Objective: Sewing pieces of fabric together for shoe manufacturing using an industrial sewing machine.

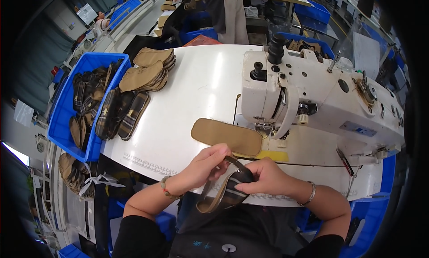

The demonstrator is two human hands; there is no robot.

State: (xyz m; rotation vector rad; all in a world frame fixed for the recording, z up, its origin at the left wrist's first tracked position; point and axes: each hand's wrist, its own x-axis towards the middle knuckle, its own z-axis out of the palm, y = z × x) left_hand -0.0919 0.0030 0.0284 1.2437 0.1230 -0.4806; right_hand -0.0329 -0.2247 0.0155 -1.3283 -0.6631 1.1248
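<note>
Your white bench carries the sewing machine along its right side, and a blue bin of plaid pieces sits against its left edge. Near the far left corner lie stacks of tan insoles, with plaid insoles beside the bin. One tan insole lies flat by the needle. At the near edge, your left hand and right hand both pinch a plaid shoe piece, fingers closed on its upper end, its lower end hanging past the edge.
</note>
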